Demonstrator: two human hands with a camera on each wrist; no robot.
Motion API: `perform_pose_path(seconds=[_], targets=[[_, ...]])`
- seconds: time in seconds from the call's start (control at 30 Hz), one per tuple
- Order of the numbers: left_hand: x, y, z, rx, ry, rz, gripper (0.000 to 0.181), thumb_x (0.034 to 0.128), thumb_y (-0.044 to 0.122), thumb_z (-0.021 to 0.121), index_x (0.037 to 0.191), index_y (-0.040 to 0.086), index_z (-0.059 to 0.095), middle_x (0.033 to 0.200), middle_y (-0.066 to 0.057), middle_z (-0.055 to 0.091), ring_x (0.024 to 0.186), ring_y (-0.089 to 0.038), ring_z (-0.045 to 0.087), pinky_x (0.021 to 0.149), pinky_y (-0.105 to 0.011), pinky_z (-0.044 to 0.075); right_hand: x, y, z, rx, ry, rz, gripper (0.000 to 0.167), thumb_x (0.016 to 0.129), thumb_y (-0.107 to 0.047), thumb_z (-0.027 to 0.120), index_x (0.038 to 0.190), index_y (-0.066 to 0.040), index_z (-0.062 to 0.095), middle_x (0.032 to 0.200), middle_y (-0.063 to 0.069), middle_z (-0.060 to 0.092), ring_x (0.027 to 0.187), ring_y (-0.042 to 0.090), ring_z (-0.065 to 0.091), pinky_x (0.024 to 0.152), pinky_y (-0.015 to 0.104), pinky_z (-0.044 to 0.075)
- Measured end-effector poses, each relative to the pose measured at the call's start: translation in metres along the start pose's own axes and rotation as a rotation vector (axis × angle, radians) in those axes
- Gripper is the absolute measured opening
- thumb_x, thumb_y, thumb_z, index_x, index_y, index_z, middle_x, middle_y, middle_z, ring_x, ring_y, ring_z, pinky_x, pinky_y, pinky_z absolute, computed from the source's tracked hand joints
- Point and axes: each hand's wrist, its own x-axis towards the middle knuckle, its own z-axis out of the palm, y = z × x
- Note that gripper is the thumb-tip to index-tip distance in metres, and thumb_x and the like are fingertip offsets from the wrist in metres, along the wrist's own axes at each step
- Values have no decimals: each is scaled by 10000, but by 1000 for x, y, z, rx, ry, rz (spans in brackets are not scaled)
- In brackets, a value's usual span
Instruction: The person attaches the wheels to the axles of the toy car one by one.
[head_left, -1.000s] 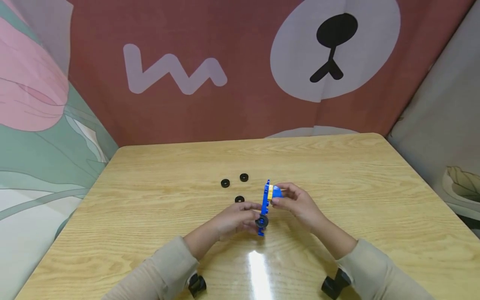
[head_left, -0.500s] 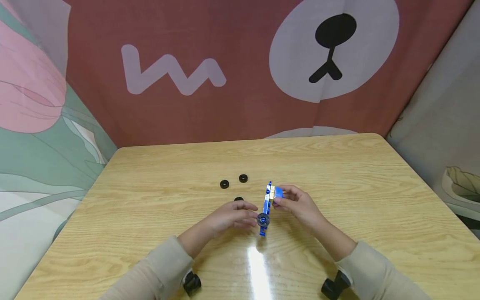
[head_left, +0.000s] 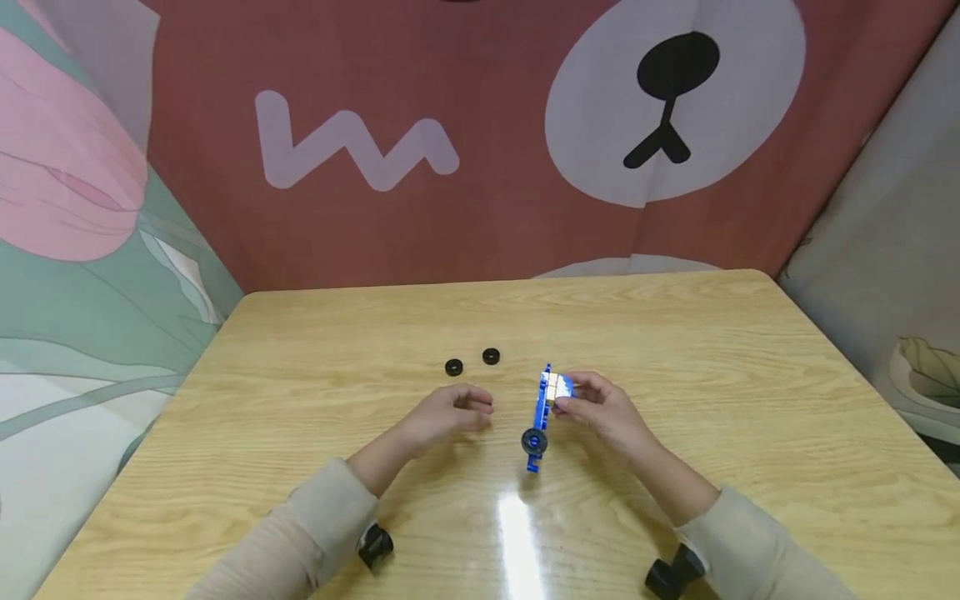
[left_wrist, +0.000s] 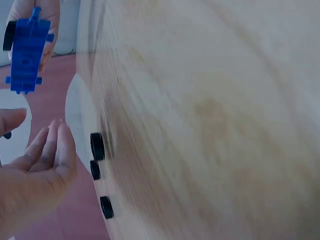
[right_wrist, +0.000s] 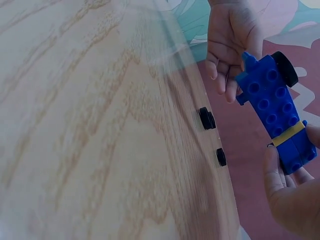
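Note:
My right hand (head_left: pixel 603 417) pinches the blue brick end of a toy car (head_left: pixel 541 408), holding it tilted above the table. The right wrist view shows the car's studded blue base (right_wrist: pixel 270 102), a yellow strip (right_wrist: pixel 288 134) and a blue brick (right_wrist: pixel 296 152). One black wheel (head_left: pixel 534 442) is fitted on the car's side; bare axle pegs show in the left wrist view. Left of the car, my left hand (head_left: pixel 444 417) holds nothing, its fingers loosely bent. Three loose black wheels, one of them a near wheel (left_wrist: pixel 97 146), show in the left wrist view; my left hand hides one in the head view.
Two loose wheels, a left one (head_left: pixel 453 367) and a right one (head_left: pixel 491 356), lie on the wooden table (head_left: pixel 337 333) beyond my left hand. A brown cloth (head_left: pixel 480 225) with a cartoon face hangs behind the table's far edge.
My left hand has let go of the car and moved left, over the nearest loose wheel. My right hand keeps hold of the car, which has shifted slightly right.

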Motion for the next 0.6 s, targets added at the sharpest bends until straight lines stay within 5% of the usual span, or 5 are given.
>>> perform_pose_path(seconds=[0.3, 0.6], targets=[[9, -7, -9, 182, 111, 21, 302, 788, 46, 576, 1085, 7, 533, 1064, -106, 534, 977, -235, 473, 811, -328, 432, -11, -30, 18, -82, 16, 25, 591, 731, -222, 680, 1162, 73, 402, 931, 102, 523, 819, 222, 575, 787, 387, 455], [21, -12, -11, 384, 115, 48, 393, 729, 24, 644, 1105, 15, 529, 1095, -104, 524, 1010, -266, 477, 814, -357, 431, -2, -16, 9, -97, 7, 10, 521, 724, -241, 690, 1131, -3, 468, 921, 86, 524, 794, 206, 581, 736, 339, 485]])
